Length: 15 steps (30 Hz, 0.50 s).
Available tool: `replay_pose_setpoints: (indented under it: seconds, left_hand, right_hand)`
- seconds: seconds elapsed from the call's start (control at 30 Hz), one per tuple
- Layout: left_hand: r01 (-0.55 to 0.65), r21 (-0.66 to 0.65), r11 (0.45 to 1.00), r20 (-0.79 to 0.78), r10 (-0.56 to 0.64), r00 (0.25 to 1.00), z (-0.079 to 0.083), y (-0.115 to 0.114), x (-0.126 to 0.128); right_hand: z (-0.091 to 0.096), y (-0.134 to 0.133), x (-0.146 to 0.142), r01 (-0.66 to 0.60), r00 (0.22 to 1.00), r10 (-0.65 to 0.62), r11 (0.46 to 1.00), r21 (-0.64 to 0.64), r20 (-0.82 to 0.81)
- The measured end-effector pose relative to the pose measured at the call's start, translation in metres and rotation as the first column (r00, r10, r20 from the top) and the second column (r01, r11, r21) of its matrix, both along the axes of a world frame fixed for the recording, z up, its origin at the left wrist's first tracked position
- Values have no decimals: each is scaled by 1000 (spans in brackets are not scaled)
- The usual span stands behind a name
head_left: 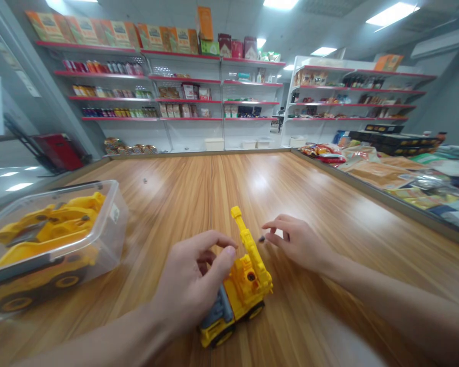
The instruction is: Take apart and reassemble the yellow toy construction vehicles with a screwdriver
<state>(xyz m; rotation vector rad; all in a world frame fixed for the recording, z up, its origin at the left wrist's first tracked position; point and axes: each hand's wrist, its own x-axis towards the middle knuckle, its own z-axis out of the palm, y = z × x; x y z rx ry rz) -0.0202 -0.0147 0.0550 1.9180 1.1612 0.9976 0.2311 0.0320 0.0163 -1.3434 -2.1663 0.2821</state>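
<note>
A yellow toy crane truck [248, 275] with a grey cab part and black wheels stands on the wooden table, its boom raised and pointing away from me. My left hand [199, 272] grips the truck from its left side, thumb and forefinger bent over the body; the other fingertips are partly hidden. To the right of the boom, my right hand [298, 242] is low over the table with thumb and forefinger slightly apart. A tiny dark piece, perhaps a screw [262, 238], lies right at those fingertips; whether they touch it is unclear.
On the left stands a clear plastic box [117, 224] with yellow toy vehicle parts inside. Another tiny piece [145, 180] lies farther back on the wooden table [214, 193]. Packaged goods [382, 173] lie beyond the table's right edge. Stocked shelves [183, 79] stand behind.
</note>
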Motion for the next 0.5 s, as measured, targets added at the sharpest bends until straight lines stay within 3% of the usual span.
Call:
replay_pose_setpoints:
  seconds: [0.1,0.23,0.3,0.43,0.5]
  left_hand:
    - [4,-284,959,101,26,995,0,16,0]
    - [104,-502,859,388,116,914,-15,31,0]
    - [167,-525,835,471,121,874,-25,35,-1]
    - [320,-441,838,557,-24,830,-40,39,-5]
    - [404,-420,813,604,-81,793,-44,39,-6]
  right_hand:
    - [-11,7,2,-37,997,37,999,-7,71]
    - [-13,11,-4,-100,988,100,995,-5,117]
    - [-10,11,-6,-115,987,113,993,6,118]
    - [4,3,-5,-97,993,93,994,53,69]
    - [15,-7,-4,-58,998,58,992,108,7]
